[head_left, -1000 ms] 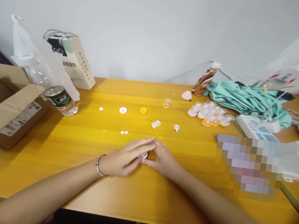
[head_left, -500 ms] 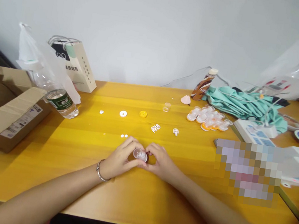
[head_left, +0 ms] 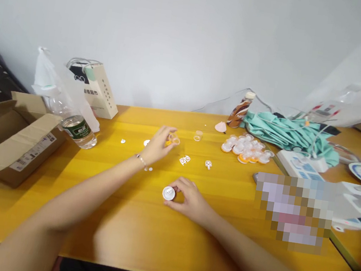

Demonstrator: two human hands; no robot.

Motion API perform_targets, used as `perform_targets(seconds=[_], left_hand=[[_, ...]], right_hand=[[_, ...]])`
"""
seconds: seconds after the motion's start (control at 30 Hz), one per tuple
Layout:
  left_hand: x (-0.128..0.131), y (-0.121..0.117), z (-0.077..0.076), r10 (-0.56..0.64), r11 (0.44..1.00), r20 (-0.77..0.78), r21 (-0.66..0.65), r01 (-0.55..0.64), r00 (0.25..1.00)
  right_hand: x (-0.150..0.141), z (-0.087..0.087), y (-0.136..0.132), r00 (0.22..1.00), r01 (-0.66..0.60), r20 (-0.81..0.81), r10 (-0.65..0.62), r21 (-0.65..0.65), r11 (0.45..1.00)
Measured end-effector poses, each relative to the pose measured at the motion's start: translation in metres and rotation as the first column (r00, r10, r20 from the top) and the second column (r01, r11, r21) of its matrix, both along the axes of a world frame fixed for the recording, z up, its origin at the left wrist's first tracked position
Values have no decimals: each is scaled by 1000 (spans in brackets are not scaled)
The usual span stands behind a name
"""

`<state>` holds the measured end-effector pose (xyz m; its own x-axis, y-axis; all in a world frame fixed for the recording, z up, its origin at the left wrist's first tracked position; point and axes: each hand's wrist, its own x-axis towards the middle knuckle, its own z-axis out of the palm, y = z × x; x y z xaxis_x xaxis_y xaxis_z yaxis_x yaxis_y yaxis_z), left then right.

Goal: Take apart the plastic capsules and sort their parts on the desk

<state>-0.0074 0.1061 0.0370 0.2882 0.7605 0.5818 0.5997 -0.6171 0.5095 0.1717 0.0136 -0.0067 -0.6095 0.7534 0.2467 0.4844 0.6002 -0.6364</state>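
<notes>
My right hand (head_left: 189, 199) is closed, thumb and fingers pinching a small white round plastic piece (head_left: 168, 193) with raised parts in its middle. Farther forward, my left hand (head_left: 158, 145) holds a small clear plastic cup (head_left: 175, 140) between thumb and fingers. Something yellow shows through or beside that cup, at the spot of the yellow disc; whether they touch I cannot tell. A white disc (head_left: 146, 142) lies partly hidden behind my left hand. To the right are white lattice pieces (head_left: 184, 159), and another white lattice piece (head_left: 208, 164). Another clear cup (head_left: 198, 135) lies beyond them.
Clear-domed, orange- and white-based pieces (head_left: 246, 148) cluster at right, near a brown bottle (head_left: 240, 109) and green cloth (head_left: 286, 131). An open cardboard box (head_left: 34, 150), water bottle (head_left: 79, 131) and paper bag (head_left: 100, 92) stand left. A small white piece (head_left: 123, 141) lies nearer the middle.
My left hand has left my right hand and moved forward with the clear cup to where the yellow disc lay. The white round piece stays in my right hand. The view has shifted slightly.
</notes>
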Motion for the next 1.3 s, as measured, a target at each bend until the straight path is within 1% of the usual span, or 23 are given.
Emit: perform_targets(seconds=[0.07, 0.13, 0.27, 0.47, 0.6, 0.67, 0.73, 0.8, 0.87, 0.9, 0.97, 1.03, 1.07, 1.1, 1.17, 1.2, 1.23, 1.27, 1.3], left_hand=[[6, 25, 0, 50, 996, -11, -70, -50, 999], [11, 41, -3, 51, 990, -63, -125, -58, 997], [25, 64, -10, 37, 983, -127, -174, -59, 991], [52, 100, -22, 81, 960, -144, -256, -116, 986], [64, 111, -30, 95, 950, -117, -287, -125, 989], [67, 111, -31, 97, 946, -98, -300, -123, 990], [68, 108, -28, 109, 943, -74, -308, -127, 991], [64, 98, -23, 129, 945, -33, -298, -133, 991], [56, 81, -15, 128, 957, 28, -268, -116, 991], [50, 69, -11, 95, 967, 57, -243, -79, 994], [35, 37, -3, 46, 974, 62, -225, -31, 997], [17, -1, 4, -98, 975, 46, -198, 105, 994], [8, -21, 7, -180, 964, 23, -196, 181, 983], [-1, -40, 8, -265, 943, -11, -210, 257, 964], [-15, -72, 9, -418, 883, -77, -268, 385, 905], [-20, -85, 8, -466, 857, -108, -299, 419, 878], [-22, -94, 6, -491, 843, -136, -323, 430, 861], [-23, -101, 2, -497, 840, -158, -335, 427, 853], [-23, -106, -2, -480, 848, -167, -339, 407, 861]], right_hand=[[1, 0, 1, 1000, -2, -1, 2, -8, 1000], [1, 0, 1, 1000, -3, 5, 3, -10, 1000], [1, 1, 1, 1000, -9, 18, 9, -6, 1000], [3, 4, 0, 1000, -4, 23, 5, -17, 1000], [2, 2, 1, 1000, -16, 25, 16, -12, 1000], [2, 2, 1, 1000, -16, 23, 17, -13, 1000], [2, 1, 1, 1000, -13, 22, 13, -16, 1000], [2, 1, 1, 1000, -16, 20, 16, -16, 1000], [3, 1, 1, 1000, -18, 18, 18, -12, 1000], [3, 1, 1, 1000, -18, 18, 18, -10, 1000], [3, 0, 1, 1000, -15, 16, 15, -5, 1000], [3, 0, 2, 1000, -15, 13, 15, 4, 1000], [3, -1, 2, 1000, -15, 13, 15, 8, 1000], [2, -1, 2, 1000, -16, 15, 16, 11, 1000], [2, -1, 3, 1000, -19, 22, 18, 18, 1000], [2, -1, 3, 1000, -21, 23, 21, 21, 1000], [2, -1, 3, 999, -26, 22, 26, 23, 999], [2, -2, 2, 999, -30, 18, 30, 25, 999], [2, -2, 2, 999, -32, 12, 32, 27, 999]])
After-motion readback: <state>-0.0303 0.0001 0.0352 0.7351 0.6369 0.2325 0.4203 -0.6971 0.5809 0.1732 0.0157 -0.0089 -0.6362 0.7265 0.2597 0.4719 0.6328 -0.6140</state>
